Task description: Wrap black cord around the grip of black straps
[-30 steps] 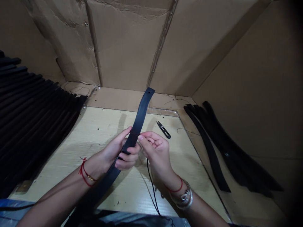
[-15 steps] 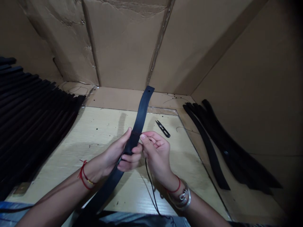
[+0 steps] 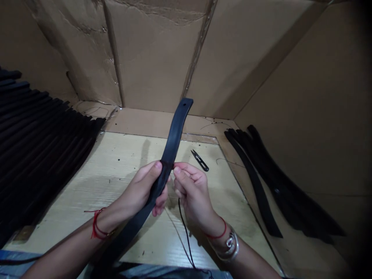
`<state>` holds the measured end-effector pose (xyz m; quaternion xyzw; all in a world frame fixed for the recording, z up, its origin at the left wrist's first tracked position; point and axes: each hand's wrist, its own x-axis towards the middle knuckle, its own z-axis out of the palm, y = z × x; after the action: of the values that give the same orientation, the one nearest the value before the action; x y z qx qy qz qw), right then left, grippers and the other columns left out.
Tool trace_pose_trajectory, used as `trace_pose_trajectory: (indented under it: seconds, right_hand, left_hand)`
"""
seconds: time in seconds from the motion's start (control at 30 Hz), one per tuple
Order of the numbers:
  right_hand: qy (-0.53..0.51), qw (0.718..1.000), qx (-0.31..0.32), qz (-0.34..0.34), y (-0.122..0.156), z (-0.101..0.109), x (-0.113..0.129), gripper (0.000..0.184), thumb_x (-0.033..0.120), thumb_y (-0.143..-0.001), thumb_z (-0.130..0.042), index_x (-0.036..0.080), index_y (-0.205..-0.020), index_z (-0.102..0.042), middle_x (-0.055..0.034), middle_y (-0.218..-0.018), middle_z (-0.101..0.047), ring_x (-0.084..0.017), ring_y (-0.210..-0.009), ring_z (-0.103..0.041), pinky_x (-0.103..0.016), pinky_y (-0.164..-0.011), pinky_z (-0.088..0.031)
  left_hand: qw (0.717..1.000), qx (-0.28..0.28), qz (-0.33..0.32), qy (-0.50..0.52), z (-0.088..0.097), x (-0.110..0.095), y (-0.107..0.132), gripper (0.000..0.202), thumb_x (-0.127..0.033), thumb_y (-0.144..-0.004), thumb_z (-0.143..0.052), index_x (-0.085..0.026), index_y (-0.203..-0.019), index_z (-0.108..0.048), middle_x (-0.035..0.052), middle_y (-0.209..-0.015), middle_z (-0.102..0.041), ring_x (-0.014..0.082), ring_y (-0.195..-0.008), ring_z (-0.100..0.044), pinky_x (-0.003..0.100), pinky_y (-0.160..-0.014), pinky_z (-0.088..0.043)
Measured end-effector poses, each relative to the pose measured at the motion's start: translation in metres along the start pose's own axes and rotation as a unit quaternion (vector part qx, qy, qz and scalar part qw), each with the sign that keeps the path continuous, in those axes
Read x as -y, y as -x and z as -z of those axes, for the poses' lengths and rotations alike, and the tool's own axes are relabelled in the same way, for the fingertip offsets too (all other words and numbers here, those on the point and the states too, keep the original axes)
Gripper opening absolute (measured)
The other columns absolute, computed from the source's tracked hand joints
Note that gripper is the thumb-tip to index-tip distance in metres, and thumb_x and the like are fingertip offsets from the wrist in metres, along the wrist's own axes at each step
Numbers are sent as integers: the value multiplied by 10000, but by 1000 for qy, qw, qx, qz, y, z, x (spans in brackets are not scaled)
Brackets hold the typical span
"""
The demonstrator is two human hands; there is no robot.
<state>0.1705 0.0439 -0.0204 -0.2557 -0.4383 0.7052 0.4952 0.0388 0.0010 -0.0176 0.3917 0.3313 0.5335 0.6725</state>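
Note:
My left hand (image 3: 142, 190) is shut around a long, curved black rubber strap (image 3: 175, 135), which has a small hole near its far end and runs down past my wrist. My right hand (image 3: 192, 190) sits beside the strap, its fingertips pinched at the strap's edge. A thin black cord (image 3: 184, 232) hangs from below that hand, and its upper part is hidden behind the fingers. Small black thread snips (image 3: 200, 160) lie on the board beyond my right hand, not touched.
A wooden board (image 3: 116, 170) lies under my hands, on a cardboard base, with cardboard walls (image 3: 157, 58) behind and to the right. A tall stack of black straps (image 3: 43, 143) fills the left side. Several loose black straps (image 3: 279, 186) lie at the right.
My left hand has rolled, twisting the strap and turning its far end up and slightly right. My right hand has shifted a little lower, staying at the strap's edge.

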Motion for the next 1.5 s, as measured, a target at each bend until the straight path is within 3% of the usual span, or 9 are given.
trace_pose_trajectory:
  seconds: [0.27,0.43,0.53,0.63,0.93,1.07,1.23,1.33,1.5]
  right_hand:
    - [1,989,113,-94,1,5,7,326,391,-780,-735,140,-988,-723,51,-519,-498,-16,-380,-176,-169,-343,-95]
    - [40,999,10,-32,-4,6,11,229,334,-769,-750,116,-831,-714,106,-422,-330,-22,-378,-150,-180,-348,-102]
    - [30,998,-41,-45,-7,3,8,220,290,-734,-781,111,-749,-654,113,-436,-322,-15,-388,-150,-174,-356,-108]
    - [17,996,-65,-66,-7,0,4,229,267,-713,-794,123,-758,-622,120,-434,-329,-16,-387,-150,-167,-355,-116]
    - [19,997,-70,-29,0,-1,0,179,266,-744,-758,143,-806,-644,120,-422,-319,-32,-378,-161,-173,-346,-151]
    - [-19,999,-17,-20,-2,3,5,169,269,-737,-770,156,-815,-670,121,-435,-295,-31,-387,-146,-169,-353,-136]
    - [-1,992,95,-86,-6,9,14,305,329,-779,-734,149,-1023,-707,76,-500,-445,-19,-386,-146,-168,-349,-86]
    - [32,995,55,-71,-8,9,15,233,325,-773,-741,123,-885,-708,36,-519,-513,-33,-395,-266,-169,-354,-148]
    - [74,996,6,-51,-10,5,14,190,281,-781,-737,109,-752,-663,47,-513,-498,-14,-385,-195,-176,-354,-97]
  left_hand:
    - [986,109,79,98,0,8,-2,459,-610,-930,-411,-182,-769,-446,-61,-357,-422,100,-240,-396,150,-238,-317]
    - [989,-28,-9,-145,-1,-4,-2,551,-709,-874,-412,-169,-963,-479,4,-555,-588,141,-457,-569,217,-445,-479]
    - [929,-87,-85,-349,-2,-8,0,368,-532,-915,-526,-189,-1039,-478,-6,-650,-621,120,-542,-578,191,-527,-453]
    - [900,-93,-90,-417,-2,-6,1,226,-410,-975,-457,-197,-901,-444,-30,-597,-594,101,-485,-551,172,-488,-411]
    - [966,-110,-89,-215,-8,3,-1,269,-415,-980,-449,-203,-835,-368,-41,-569,-576,88,-429,-528,165,-434,-420]
    - [999,-6,-34,-11,-7,0,0,248,-409,-978,-464,-204,-877,-367,-53,-546,-542,93,-416,-532,144,-383,-394]
    - [982,122,32,141,-3,5,-2,267,-429,-978,-447,-168,-919,-454,-73,-461,-443,60,-321,-424,118,-334,-338]
    - [988,113,70,77,-1,11,-6,414,-574,-938,-439,-162,-908,-468,-20,-540,-523,108,-420,-534,158,-356,-410]
    - [989,-29,11,-146,-2,11,-8,418,-566,-893,-532,-149,-894,-498,-16,-589,-539,85,-442,-506,152,-379,-416]
